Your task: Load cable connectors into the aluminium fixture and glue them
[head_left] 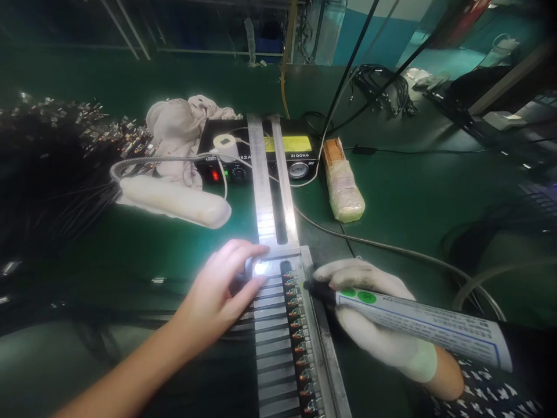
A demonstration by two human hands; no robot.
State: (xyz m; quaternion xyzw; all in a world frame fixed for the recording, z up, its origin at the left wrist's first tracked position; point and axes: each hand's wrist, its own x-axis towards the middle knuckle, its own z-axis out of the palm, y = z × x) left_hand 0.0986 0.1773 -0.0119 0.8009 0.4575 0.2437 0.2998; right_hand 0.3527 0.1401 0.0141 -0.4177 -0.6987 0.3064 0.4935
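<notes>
A long metal fixture (274,348) with a row of slots runs toward the bottom edge, small wired connectors (298,334) lined up along its right side. Bare, my left hand (221,284) rests at the fixture's upper left, thumb and index finger apart on the metal. My right hand (374,307), in a white glove, grips a white cylindrical tool (418,319) with a black front end. The tool's dark tip is beside the uppermost connectors. A slotted metal plate (265,215) extends from the fixture's far end.
Behind the plate is a black control box (298,168) with a gauge. A white lamp (174,200) glows at left, near crumpled cloth (172,125) and a heap of cables (43,151). A wrapped block (345,188) lies right of the box. A hose (391,247) crosses the green table (404,197).
</notes>
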